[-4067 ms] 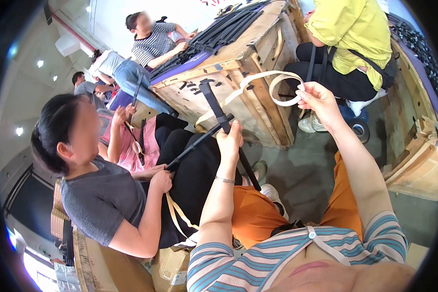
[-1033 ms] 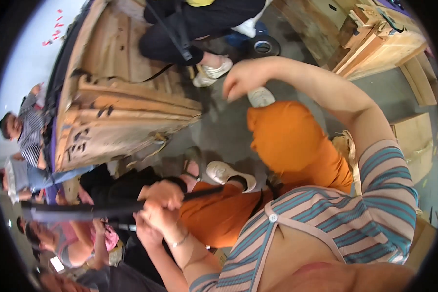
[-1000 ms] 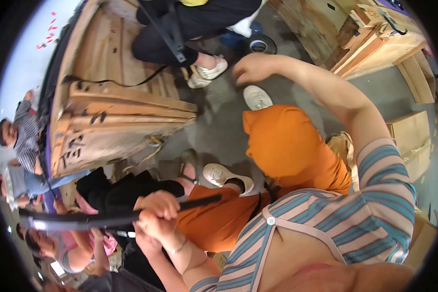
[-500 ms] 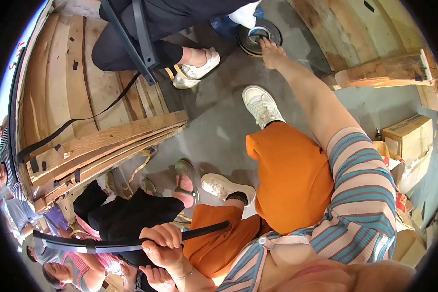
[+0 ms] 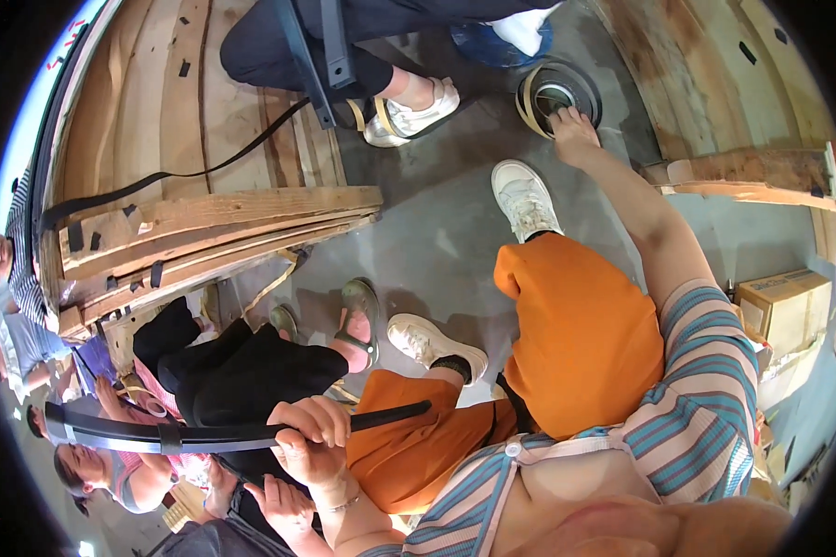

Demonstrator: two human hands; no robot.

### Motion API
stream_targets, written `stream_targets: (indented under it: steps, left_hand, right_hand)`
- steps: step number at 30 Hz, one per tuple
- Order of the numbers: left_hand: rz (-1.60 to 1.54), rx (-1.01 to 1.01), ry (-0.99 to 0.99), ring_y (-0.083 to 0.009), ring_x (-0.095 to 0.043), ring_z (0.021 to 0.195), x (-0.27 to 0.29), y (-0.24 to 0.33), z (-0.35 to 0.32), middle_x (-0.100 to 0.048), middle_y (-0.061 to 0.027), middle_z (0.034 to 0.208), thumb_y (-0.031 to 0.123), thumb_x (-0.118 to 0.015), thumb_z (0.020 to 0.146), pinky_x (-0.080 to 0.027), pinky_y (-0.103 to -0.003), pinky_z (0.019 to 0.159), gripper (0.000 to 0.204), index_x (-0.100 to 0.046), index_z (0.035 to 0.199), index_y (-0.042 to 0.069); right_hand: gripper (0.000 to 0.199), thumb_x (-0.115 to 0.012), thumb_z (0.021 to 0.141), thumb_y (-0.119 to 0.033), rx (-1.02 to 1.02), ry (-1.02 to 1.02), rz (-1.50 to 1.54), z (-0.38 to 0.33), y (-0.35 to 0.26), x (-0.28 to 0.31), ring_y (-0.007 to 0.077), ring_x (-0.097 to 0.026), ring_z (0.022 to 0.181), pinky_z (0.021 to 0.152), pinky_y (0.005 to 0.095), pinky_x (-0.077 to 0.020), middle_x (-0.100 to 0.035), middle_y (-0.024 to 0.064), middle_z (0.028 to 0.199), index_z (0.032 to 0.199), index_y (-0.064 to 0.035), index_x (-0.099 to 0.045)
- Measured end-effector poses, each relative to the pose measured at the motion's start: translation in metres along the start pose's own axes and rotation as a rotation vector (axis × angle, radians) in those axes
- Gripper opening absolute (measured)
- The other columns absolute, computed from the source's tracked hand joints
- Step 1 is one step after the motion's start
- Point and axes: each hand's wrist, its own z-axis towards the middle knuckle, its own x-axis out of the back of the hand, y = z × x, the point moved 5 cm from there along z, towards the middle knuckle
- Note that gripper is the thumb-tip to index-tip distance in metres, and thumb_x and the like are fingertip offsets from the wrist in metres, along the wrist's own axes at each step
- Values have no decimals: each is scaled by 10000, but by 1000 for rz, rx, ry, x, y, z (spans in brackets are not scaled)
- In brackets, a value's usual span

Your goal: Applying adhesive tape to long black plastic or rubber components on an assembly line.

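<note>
My left hand (image 5: 311, 438) is closed around a long black strip (image 5: 218, 438), which reaches out to the left with its short end over my orange trousers. A dark band wraps the strip partway along. Far ahead, my right arm is stretched out, and my right hand (image 5: 574, 137) grips the near rim of a black tape roll (image 5: 585, 91) with fingers inside its core. A tan ring shows along the roll's left side. It is at floor level or just above; I cannot tell which. Beside it lies a blue round thing (image 5: 478, 46), partly under a white cloth-like piece (image 5: 522, 32).
A wooden crate (image 5: 223, 218) stands at left with a black strap (image 5: 204, 170) over it. Another wooden structure (image 5: 734, 172) is at right, cardboard boxes (image 5: 785, 302) below it. A person in dark trousers (image 5: 279, 56) crouches ahead by dark metal bars (image 5: 334, 46); others are at left.
My whole view has shifted and turned. The tape roll sits nearer the right-hand wooden structure and shows more of its tan side. My left hand still holds the black strip.
</note>
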Motion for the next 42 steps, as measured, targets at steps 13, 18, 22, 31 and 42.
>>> stream_targets:
  steps: [13,18,22,31,42]
  left_hand:
    - [-148,-110,77,-106,-342,430,-1,31,-32,-392,-25,535,207,-513,887,-256,-230,397,289,-440,672,29]
    - [-148,-167,-2,-71,-375,444,-18,39,-37,-443,-12,546,118,-504,890,-289,-218,428,198,-488,728,6]
    - [-254,-267,-52,-67,-375,435,-20,45,-49,-445,-10,551,102,-515,887,-284,-207,418,200,-491,723,-10]
    - [-322,-494,-111,-120,-299,381,-24,73,-61,-348,-34,465,214,-536,869,-256,-239,357,358,-386,587,53]
    - [-192,-380,-121,-115,-313,419,-20,51,-54,-371,-32,509,218,-548,874,-266,-235,385,354,-394,606,44]
  right_hand:
    - [261,-554,695,-151,452,93,169,-50,-96,96,355,-467,1021,881,419,-394,-544,212,975,910,-7,-585]
    - [369,-685,679,-244,837,-179,396,-105,-162,195,299,-574,877,734,375,-466,-580,159,949,980,-50,-595]
    - [546,-684,742,-288,1283,-384,443,-216,-254,280,268,-566,969,797,338,-474,-558,166,1056,1175,-24,-480]
    - [394,-617,773,-374,1297,-555,323,-269,-331,227,288,-591,852,748,352,-457,-619,155,914,1003,-56,-580]
    - [460,-539,794,-497,1354,-421,110,-241,-342,178,344,-586,816,737,418,-451,-622,171,819,874,-51,-618]
